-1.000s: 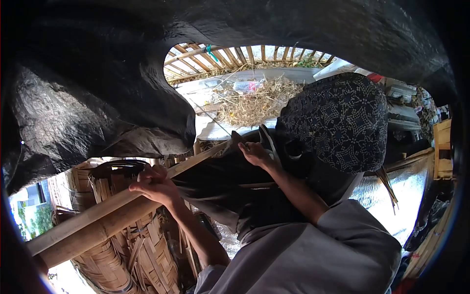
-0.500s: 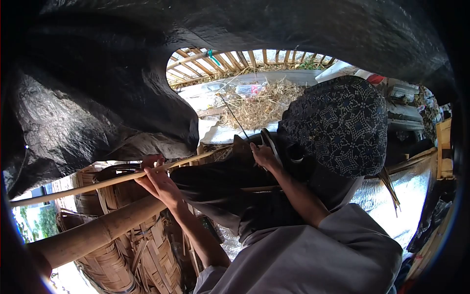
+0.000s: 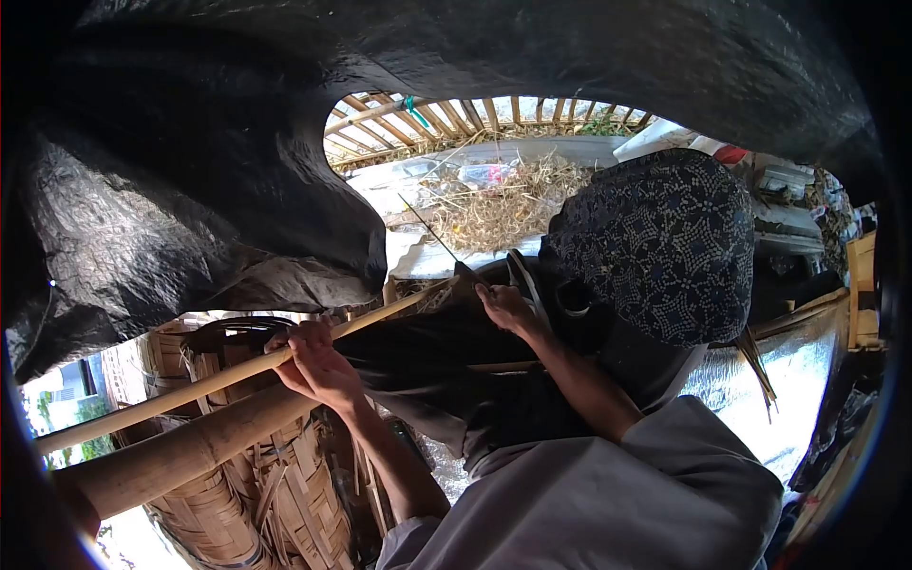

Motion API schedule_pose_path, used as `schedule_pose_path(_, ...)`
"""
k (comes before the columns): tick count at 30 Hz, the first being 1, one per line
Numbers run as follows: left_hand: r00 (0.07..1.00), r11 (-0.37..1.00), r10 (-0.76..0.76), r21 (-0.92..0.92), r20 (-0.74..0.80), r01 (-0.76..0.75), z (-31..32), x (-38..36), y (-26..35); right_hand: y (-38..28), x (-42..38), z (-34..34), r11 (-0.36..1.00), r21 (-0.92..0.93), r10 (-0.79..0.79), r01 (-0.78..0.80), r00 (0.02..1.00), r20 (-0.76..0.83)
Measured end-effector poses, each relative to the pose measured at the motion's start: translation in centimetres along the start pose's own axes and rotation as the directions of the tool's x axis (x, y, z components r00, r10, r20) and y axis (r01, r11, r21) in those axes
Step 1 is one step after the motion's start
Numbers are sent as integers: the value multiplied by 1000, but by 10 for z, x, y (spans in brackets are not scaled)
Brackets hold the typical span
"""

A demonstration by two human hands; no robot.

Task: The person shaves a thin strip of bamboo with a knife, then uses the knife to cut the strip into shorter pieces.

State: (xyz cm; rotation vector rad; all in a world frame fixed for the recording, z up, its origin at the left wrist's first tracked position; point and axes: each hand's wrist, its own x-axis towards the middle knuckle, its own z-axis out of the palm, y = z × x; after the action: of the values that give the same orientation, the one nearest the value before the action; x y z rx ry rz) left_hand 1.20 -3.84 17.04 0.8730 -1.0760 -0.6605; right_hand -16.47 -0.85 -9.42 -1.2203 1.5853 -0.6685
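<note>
My left hand (image 3: 323,366) is closed round a long, pale bamboo pole (image 3: 209,383) that slants across the view from lower left. The pole's right end reaches my dark-trousered lap (image 3: 418,356), close to my right hand (image 3: 506,309). My right hand is closed, and from its fingertips a thin dark strip (image 3: 432,228) points up and to the left; I cannot tell whether it is a blade. A small brown flap (image 3: 464,277) shows right beside those fingers. Part of the grip is hidden by the fingers.
Below my left hand lies a thick bamboo beam (image 3: 190,446), with woven bamboo baskets (image 3: 294,484) under it. Black plastic sheeting (image 3: 190,190) hangs at left and overhead. Rounded patterned cloth (image 3: 655,247) sits at right. Straw (image 3: 513,204) and a slatted bamboo fence (image 3: 475,116) lie beyond.
My left hand has closed more fully round the pole, whose left end has dropped lower. My right hand has shifted slightly left, and the thin strip now tilts further left.
</note>
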Motion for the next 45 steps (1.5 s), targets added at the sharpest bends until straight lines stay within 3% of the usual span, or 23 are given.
schedule_pose_path(4, 999, 999, -26, -48, -22, 24, -14, -3, -10, -4, -2, -3, 999, 34, -14, 14, 1000, 12)
schedule_pose_path(6, 999, 993, 0, -120, 38, 5, -18, -3, -14, -2, 0, -1, 1000, 3, -4, 4, 1000, 7)
schedule_pose_path(9, 999, 999, -26, -43, -46, 24, -8, -4, -11, -3, 0, -4, 1000, -10, -29, 30, 999, 31)
schedule_pose_path(11, 996, 993, 47, 113, -81, -37, -6, -6, -13, -8, -2, -6, 998, -52, -23, 25, 999, 27)
schedule_pose_path(13, 991, 987, 66, 154, -118, -48, -2, -8, -14, -13, -4, -6, 995, -94, -15, 17, 1000, 23)
schedule_pose_path(15, 983, 978, 87, 202, -159, -53, 3, -9, -13, -20, -5, -4, 896, -179, -432, 406, 892, -137)
schedule_pose_path(16, 979, 978, 94, 202, -182, -57, 6, -9, -12, -38, -9, -11, 897, -178, -429, 405, 894, -131)
schedule_pose_path(18, 974, 978, 96, 204, -208, -53, 5, -8, -13, -67, -16, -24, 983, 128, -131, 135, 990, -42)
schedule_pose_path(21, 974, 992, 45, 126, -221, -17, 2, -8, -17, -55, -15, -18, 988, 119, -90, 98, 994, -67)
schedule_pose_path(22, 974, 993, 44, 115, -223, -18, 3, -7, -17, -39, -14, -12, 989, 115, -88, 95, 994, -66)
schedule_pose_path(24, 975, 995, 44, 98, -216, -23, 7, -7, -15, 6, -22, -1, 945, -269, 201, -186, 979, 30)
schedule_pose_path(26, 958, 988, 96, 143, -269, -59, 10, -4, -16, 11, -25, -6, 967, -184, 171, -175, 985, -36)
schedule_pose_path(29, 954, 985, 91, 167, -286, -44, 7, -6, -11, 11, -31, 1, 934, -235, 287, -269, 957, 46)
schedule_pose_path(32, 951, 988, 92, 147, -296, -50, 7, -5, -14, 4, -18, 7, 935, -306, 182, -177, 983, -12)
schedule_pose_path(34, 953, 987, 98, 152, -287, -56, 1, -8, -14, -9, -12, 2, 982, -131, 138, -133, 990, 28)
schedule_pose_path(35, 954, 988, 94, 144, -285, -54, -1, -8, -14, -18, -9, -2, 982, -133, 138, -133, 990, 29)
schedule_pose_path(37, 955, 989, 90, 137, -284, -52, 0, -9, -14, -37, -5, -9, 948, -249, -179, 198, 979, 99)
schedule_pose_path(38, 950, 988, 97, 141, -296, -57, 0, -9, -13, -24, 0, 1, 949, -247, -177, 198, 979, 102)
schedule_pose_path(40, 946, 988, 100, 147, -308, -56, 2, -9, -12, 8, 7, 25, 820, -349, -522, 454, 843, -128)
schedule_pose_path(41, 942, 990, 95, 128, -322, -57, 4, -10, -11, 19, 2, 26, 820, -349, -520, 454, 845, -124)
schedule_pose_path(42, 938, 992, 93, 109, -334, -59, 4, -10, -10, 20, -5, 20, 939, -287, -217, 189, 974, -70)
schedule_pose_path(43, 938, 992, 94, 109, -333, -60, 3, -12, -8, 24, -11, 17, 965, -240, 106, -104, 994, -2)
schedule_pose_path(45, 932, 992, 94, 107, -350, -60, -1, -12, -8, 33, -19, 3, 957, -257, 140, -134, 990, 6)
